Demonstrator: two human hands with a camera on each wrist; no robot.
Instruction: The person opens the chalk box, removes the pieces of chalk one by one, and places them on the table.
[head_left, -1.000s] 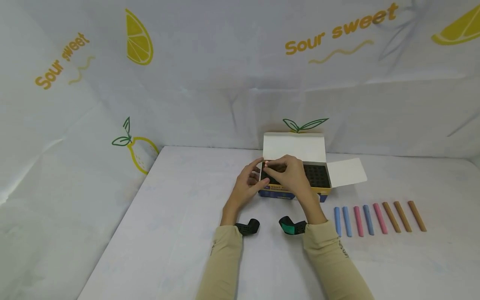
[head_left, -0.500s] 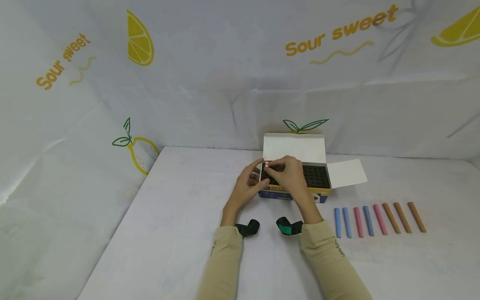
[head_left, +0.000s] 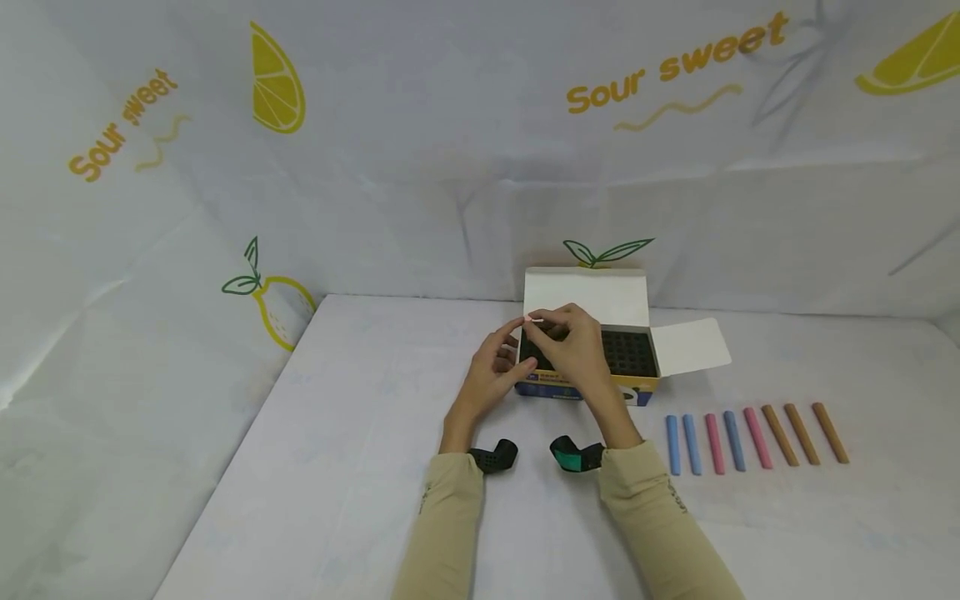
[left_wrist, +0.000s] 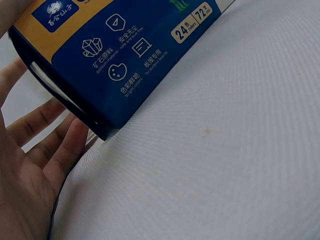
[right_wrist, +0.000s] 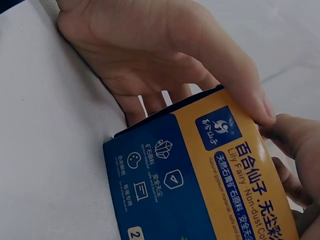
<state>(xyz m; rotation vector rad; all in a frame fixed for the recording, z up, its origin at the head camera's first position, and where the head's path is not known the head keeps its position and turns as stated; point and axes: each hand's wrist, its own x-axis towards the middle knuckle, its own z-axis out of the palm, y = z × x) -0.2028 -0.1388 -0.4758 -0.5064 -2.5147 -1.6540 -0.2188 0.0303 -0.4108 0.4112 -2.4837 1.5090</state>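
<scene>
An open chalk box [head_left: 551,392], blue and yellow with a black holed insert [head_left: 630,352], stands at the back of the table. My left hand [head_left: 491,371] grips its left end, thumb at the front top edge and fingers along the side. In the right wrist view, that left hand [right_wrist: 165,40] bends around the printed box [right_wrist: 165,175]. Above the back left corner of the insert, my right hand [head_left: 581,346] pinches a pink chalk stick [head_left: 528,318] between thumb and forefinger. Most of the stick is hidden by the fingers.
To the right of the box lie three blue chalks [head_left: 673,446], two pink chalks [head_left: 715,444] and three brown chalks [head_left: 831,433] in a row. The white lid [head_left: 587,297] stands raised behind, and a side flap [head_left: 690,347] sticks out right. A patterned cloth [head_left: 420,167] hangs behind.
My right hand has shifted slightly up and left at the box's back left corner, with the pink chalk tip rising along. The left hand keeps its place on the box.
</scene>
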